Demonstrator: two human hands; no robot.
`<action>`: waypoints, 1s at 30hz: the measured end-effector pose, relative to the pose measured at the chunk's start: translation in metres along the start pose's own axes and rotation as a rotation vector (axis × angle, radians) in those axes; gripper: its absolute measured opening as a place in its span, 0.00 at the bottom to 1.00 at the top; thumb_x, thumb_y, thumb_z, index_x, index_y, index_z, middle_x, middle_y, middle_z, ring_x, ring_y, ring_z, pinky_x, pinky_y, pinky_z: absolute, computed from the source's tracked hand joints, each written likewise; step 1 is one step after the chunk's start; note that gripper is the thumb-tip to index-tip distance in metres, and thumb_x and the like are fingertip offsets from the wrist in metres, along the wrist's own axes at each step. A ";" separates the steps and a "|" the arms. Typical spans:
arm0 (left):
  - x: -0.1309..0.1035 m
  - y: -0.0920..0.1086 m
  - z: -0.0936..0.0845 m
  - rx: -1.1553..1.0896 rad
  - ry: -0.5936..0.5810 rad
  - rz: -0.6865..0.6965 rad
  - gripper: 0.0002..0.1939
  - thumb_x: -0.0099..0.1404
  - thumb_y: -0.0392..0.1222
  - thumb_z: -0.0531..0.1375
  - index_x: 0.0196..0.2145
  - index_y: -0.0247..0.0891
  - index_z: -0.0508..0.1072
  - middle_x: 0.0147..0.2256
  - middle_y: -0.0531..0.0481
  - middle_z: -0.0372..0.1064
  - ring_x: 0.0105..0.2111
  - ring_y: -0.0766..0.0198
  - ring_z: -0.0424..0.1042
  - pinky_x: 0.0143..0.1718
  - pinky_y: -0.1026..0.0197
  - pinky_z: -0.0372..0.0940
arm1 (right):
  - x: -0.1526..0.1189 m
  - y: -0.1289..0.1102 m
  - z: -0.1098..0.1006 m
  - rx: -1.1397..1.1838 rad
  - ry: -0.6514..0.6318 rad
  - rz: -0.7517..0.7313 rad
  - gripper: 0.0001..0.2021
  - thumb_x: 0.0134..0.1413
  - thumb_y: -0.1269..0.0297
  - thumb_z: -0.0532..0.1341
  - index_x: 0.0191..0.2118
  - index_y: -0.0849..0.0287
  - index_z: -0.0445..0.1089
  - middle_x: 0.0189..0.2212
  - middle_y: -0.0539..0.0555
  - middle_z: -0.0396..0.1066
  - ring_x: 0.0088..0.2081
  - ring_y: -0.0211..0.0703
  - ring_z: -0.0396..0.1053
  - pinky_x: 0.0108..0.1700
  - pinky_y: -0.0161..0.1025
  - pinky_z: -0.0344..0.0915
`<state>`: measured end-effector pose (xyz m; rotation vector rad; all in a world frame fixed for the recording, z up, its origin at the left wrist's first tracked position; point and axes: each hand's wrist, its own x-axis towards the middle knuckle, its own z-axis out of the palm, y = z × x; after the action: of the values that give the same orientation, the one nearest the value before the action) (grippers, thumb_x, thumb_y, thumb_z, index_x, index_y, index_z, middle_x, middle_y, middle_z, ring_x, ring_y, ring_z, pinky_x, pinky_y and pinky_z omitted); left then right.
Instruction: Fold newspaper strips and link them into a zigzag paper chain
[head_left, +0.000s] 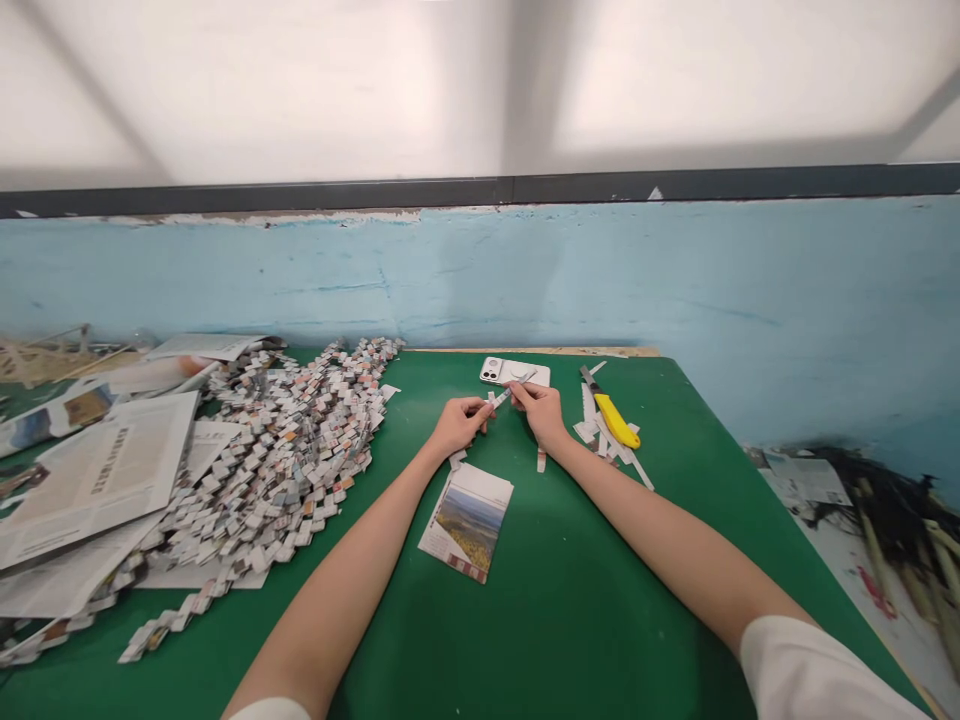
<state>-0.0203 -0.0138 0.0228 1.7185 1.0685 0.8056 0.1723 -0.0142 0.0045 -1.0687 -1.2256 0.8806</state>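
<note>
Paper strip: slanting lengthwise away to the right.
Left hand: pinched on near end.
Right hand: pinched farther along.

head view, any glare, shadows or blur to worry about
Head view: bright patches and dark bands across the white panel; head view: a faint shadow on the wall; head view: the held strip looks soft, any print unreadable.
</note>
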 end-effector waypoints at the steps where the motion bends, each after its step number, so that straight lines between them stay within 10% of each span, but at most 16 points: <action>1: 0.000 0.000 0.000 -0.003 -0.002 -0.004 0.28 0.66 0.65 0.57 0.34 0.33 0.78 0.21 0.52 0.68 0.16 0.69 0.61 0.16 0.67 0.57 | 0.000 0.001 0.000 0.017 0.044 -0.003 0.23 0.57 0.45 0.64 0.21 0.59 0.71 0.21 0.51 0.67 0.25 0.40 0.62 0.29 0.38 0.59; 14: 0.000 0.000 -0.001 -0.003 0.003 -0.023 0.27 0.65 0.64 0.58 0.33 0.33 0.77 0.21 0.52 0.67 0.16 0.70 0.61 0.15 0.67 0.57 | 0.007 0.014 -0.005 0.122 0.347 -0.006 0.25 0.59 0.43 0.62 0.42 0.63 0.78 0.24 0.50 0.62 0.25 0.38 0.56 0.27 0.37 0.56; 21: -0.001 0.004 0.000 -0.131 0.034 -0.082 0.28 0.64 0.66 0.59 0.33 0.34 0.76 0.20 0.54 0.64 0.14 0.72 0.58 0.13 0.68 0.54 | 0.005 0.009 -0.001 0.192 0.151 0.028 0.28 0.60 0.39 0.60 0.53 0.58 0.73 0.24 0.47 0.61 0.22 0.35 0.55 0.27 0.36 0.58; 26: 0.000 0.000 0.000 -0.147 0.014 -0.102 0.28 0.63 0.67 0.60 0.35 0.34 0.77 0.20 0.55 0.63 0.14 0.73 0.58 0.13 0.68 0.54 | -0.006 -0.006 0.004 -0.032 -0.166 0.007 0.24 0.59 0.41 0.62 0.42 0.60 0.78 0.22 0.49 0.65 0.24 0.39 0.60 0.29 0.38 0.59; 30: -0.001 0.000 0.000 -0.118 -0.005 -0.089 0.29 0.63 0.67 0.59 0.36 0.34 0.78 0.20 0.55 0.63 0.13 0.73 0.58 0.12 0.69 0.54 | -0.010 -0.010 0.007 -0.120 -0.159 -0.059 0.24 0.63 0.43 0.58 0.27 0.58 0.76 0.19 0.50 0.63 0.28 0.44 0.66 0.35 0.39 0.62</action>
<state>-0.0210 -0.0150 0.0225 1.5629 1.0650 0.7921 0.1637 -0.0257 0.0111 -1.0672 -1.4513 0.8682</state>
